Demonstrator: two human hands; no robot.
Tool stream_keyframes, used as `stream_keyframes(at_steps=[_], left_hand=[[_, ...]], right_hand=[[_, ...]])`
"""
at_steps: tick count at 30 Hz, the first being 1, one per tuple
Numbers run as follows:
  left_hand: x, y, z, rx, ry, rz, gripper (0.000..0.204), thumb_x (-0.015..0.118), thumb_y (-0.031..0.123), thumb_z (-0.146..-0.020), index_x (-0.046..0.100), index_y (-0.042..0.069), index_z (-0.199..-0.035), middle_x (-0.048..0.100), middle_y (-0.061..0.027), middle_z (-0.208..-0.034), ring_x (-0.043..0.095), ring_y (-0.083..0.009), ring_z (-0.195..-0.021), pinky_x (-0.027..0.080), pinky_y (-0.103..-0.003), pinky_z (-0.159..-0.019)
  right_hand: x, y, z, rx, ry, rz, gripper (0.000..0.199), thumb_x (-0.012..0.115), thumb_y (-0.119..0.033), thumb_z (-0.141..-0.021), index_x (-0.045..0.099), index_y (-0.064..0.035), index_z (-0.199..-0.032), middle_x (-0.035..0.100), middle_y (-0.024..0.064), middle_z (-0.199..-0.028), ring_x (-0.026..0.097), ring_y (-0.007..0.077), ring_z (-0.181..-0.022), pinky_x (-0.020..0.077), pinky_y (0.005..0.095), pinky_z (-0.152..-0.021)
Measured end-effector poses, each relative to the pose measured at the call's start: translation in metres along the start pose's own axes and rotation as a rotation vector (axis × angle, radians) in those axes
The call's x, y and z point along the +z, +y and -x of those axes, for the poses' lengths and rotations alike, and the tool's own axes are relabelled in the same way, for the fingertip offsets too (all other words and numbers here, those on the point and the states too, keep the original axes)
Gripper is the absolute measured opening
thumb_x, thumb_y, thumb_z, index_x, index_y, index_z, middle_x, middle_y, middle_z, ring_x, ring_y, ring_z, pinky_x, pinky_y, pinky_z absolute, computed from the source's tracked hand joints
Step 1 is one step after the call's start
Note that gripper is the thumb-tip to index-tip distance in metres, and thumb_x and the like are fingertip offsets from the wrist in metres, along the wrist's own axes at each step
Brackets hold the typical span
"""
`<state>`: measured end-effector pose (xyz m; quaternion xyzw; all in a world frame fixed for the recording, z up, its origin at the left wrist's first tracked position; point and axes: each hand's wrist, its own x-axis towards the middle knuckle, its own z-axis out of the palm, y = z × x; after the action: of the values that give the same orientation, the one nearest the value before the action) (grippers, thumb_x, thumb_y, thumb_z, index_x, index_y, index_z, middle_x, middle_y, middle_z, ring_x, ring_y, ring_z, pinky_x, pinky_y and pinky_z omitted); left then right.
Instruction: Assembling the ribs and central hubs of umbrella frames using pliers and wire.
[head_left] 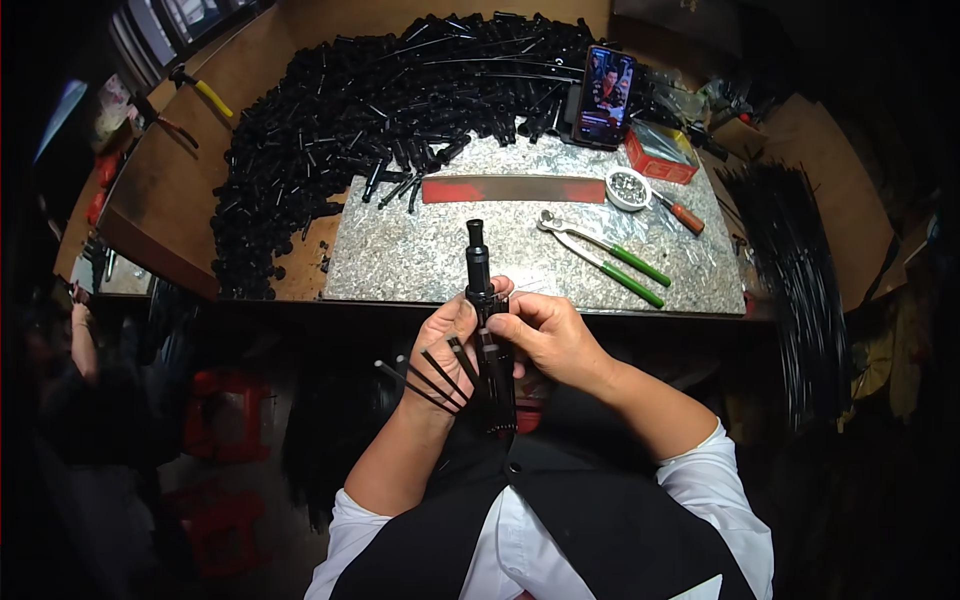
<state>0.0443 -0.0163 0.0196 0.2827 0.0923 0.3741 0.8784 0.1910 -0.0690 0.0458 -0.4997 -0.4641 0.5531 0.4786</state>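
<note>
In front of my chest, upright and just off the table's front edge, is a black stepped tube with ribs (479,262), which looks like a folded umbrella frame. My left hand (440,348) is closed around its left side. Several thin black ribs (428,375) with paler ends fan out to the left, across that hand. My right hand (550,338) pinches the tube's right side with thumb and fingers, below its narrow top. Fine pale wire appears by the right fingertips, too thin to make out clearly. The fingers hide part of the joint between ribs and tube.
A speckled board (390,260) carries green-handled pincers (605,260), a red-and-black flat bar (513,189), a white dish of small metal bits (628,188) and a screwdriver (685,215). Behind lie heaped black parts (400,100) and a propped phone (605,97). Black rods (790,280) stand bundled right.
</note>
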Motion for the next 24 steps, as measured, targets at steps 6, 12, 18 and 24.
stream_keyframes(at_steps=[6,12,18,24], left_hand=[[-0.012,-0.005,-0.001,0.084,0.065,-0.060,0.035,0.050,0.019,-0.096,0.051,-0.005,-0.121,0.051,-0.0181,-0.128,0.053,-0.0296,-0.116,0.058,-0.040,-0.077],[-0.005,0.003,-0.002,0.010,-0.146,-0.043,0.037,0.047,0.017,-0.097,0.048,-0.007,-0.124,0.049,-0.0199,-0.130,0.060,-0.0292,-0.105,0.057,-0.038,-0.077],[-0.007,-0.004,-0.005,0.105,-0.100,-0.058,0.041,0.050,0.019,-0.095,0.046,-0.007,-0.126,0.048,-0.0195,-0.131,0.055,-0.0285,-0.113,0.056,-0.039,-0.084],[-0.009,-0.004,-0.009,0.030,-0.170,0.133,0.040,0.054,0.012,-0.093,0.046,-0.005,-0.128,0.046,-0.0185,-0.135,0.052,-0.0295,-0.118,0.055,-0.042,-0.087]], right_hand=[[-0.004,0.006,-0.002,-0.015,-0.072,-0.080,0.024,0.056,-0.021,-0.095,0.058,-0.0017,-0.080,0.058,0.0013,-0.069,0.057,0.0083,-0.053,0.0468,0.0211,-0.047],[-0.009,0.004,-0.005,0.004,-0.157,-0.141,0.027,0.052,-0.023,-0.096,0.056,-0.0028,-0.079,0.054,0.0010,-0.067,0.057,0.0087,-0.053,0.0479,0.0213,-0.048],[-0.011,0.003,-0.002,0.000,-0.171,-0.103,0.028,0.052,-0.025,-0.097,0.055,-0.0026,-0.080,0.054,0.0005,-0.067,0.058,0.0085,-0.053,0.0471,0.0206,-0.048],[-0.012,0.003,-0.002,-0.013,-0.187,-0.096,0.028,0.052,-0.025,-0.096,0.055,-0.0025,-0.081,0.056,0.0001,-0.069,0.059,0.0082,-0.053,0.0463,0.0193,-0.048]])
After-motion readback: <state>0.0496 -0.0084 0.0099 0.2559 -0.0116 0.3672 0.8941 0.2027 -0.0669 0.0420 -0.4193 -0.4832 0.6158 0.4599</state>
